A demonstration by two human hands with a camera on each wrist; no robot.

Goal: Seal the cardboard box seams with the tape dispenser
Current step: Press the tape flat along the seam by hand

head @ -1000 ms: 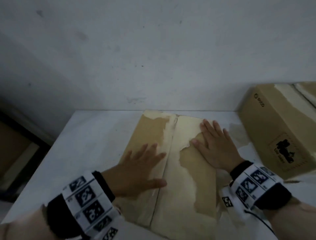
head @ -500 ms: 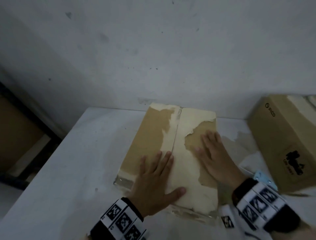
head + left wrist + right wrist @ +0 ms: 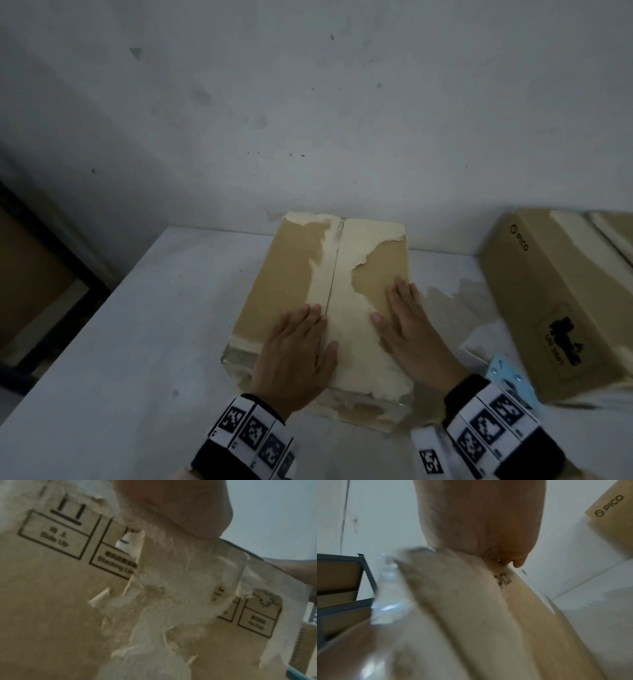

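A brown cardboard box [image 3: 291, 274] with torn, pale patches lies on the white table [image 3: 154, 325], its centre seam [image 3: 334, 274] running away from me. My left hand [image 3: 298, 349] lies flat on the left flap near the front edge, fingers straight beside the seam. On the right flap my right hand [image 3: 407, 329] presses flat too. In the left wrist view the box's front face [image 3: 51, 588] shows printed handling symbols and ragged old tape [image 3: 171, 601]. The right wrist view shows the palm [image 3: 479, 520] on the box top. A light blue piece, perhaps the tape dispenser [image 3: 507, 373], pokes out by my right wrist.
A second brown box marked PICO [image 3: 555, 291] lies at the right of the table. The white wall [image 3: 308, 120] stands right behind the box. A dark metal shelf unit [image 3: 37, 274] stands off the table's left side.
Both hands have slid along the flaps toward me, from the far and middle part to the near end. The view has drawn back, showing the whole box.
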